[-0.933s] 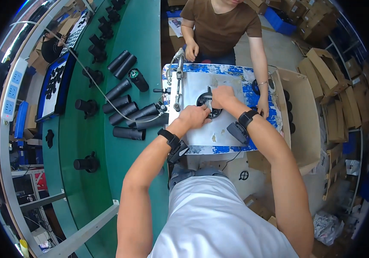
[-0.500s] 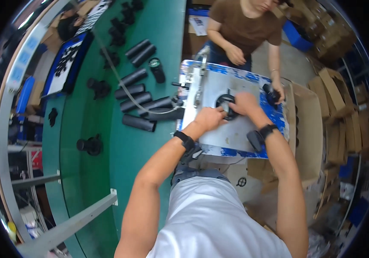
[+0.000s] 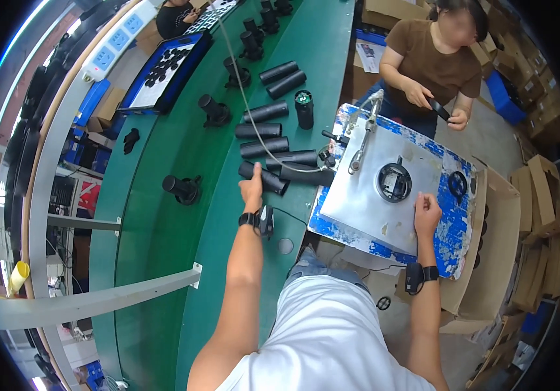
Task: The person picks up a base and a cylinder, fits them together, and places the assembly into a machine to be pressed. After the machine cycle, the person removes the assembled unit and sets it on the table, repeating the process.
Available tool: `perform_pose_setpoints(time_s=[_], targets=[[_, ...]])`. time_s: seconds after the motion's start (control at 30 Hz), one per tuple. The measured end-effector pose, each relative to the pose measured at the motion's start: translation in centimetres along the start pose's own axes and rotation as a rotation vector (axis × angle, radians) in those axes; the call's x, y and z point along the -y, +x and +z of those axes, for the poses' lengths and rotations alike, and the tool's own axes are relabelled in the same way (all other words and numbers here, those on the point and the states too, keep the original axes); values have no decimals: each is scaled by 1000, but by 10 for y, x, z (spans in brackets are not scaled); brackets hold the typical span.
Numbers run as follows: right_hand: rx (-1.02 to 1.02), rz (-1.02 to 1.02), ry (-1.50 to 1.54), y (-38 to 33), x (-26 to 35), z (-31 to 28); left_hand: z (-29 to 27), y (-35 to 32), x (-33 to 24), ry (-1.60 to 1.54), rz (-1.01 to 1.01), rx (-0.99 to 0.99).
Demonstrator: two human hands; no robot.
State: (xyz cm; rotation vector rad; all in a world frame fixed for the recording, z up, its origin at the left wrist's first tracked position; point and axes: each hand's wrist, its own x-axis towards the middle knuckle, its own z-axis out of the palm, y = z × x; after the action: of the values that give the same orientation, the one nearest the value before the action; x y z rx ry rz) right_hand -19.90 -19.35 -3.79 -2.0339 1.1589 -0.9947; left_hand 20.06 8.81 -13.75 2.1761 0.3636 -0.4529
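My left hand [image 3: 250, 190] is on the left end of the nearest black tube [image 3: 271, 182], fingers closed against it; the tube lies on the green bench [image 3: 228, 225]. Several more black tubes [image 3: 260, 131] lie beyond it, and one stands upright [image 3: 303, 109] with its inside showing at the top. My right hand [image 3: 427, 212] is loosely curled above the metal plate [image 3: 368, 215], with nothing seen in it. Close to it, a round black ring-shaped part [image 3: 394, 181] sits in the plate. Another black ring [image 3: 457, 185] lies on the plate's worn blue border.
A metal toggle clamp [image 3: 363, 146] and a thin hose stand at the plate's left edge. Black flanged parts [image 3: 182, 189] line the bench's far-left strip. Across the plate, a co-worker [image 3: 433, 65] holds a black ring. A cardboard box [image 3: 488, 241] stands at right.
My left hand has left the round part and moved left to the tubes. My right hand has drawn back from it. The co-worker has lifted a black ring, and the view has shifted.
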Motion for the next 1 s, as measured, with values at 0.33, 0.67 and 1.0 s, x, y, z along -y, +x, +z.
perform_pose_setpoints(time_s=[0.33, 0.67, 1.0], targets=[[-8, 56, -15, -4, 0, -7, -8, -51, 33, -660, 189, 33], [892, 238, 1239, -36, 140, 35, -51, -266, -42, -1092, -185, 1714], [622, 207, 1543, -38, 120, -22, -12, -280, -41, -739, -278, 1771]])
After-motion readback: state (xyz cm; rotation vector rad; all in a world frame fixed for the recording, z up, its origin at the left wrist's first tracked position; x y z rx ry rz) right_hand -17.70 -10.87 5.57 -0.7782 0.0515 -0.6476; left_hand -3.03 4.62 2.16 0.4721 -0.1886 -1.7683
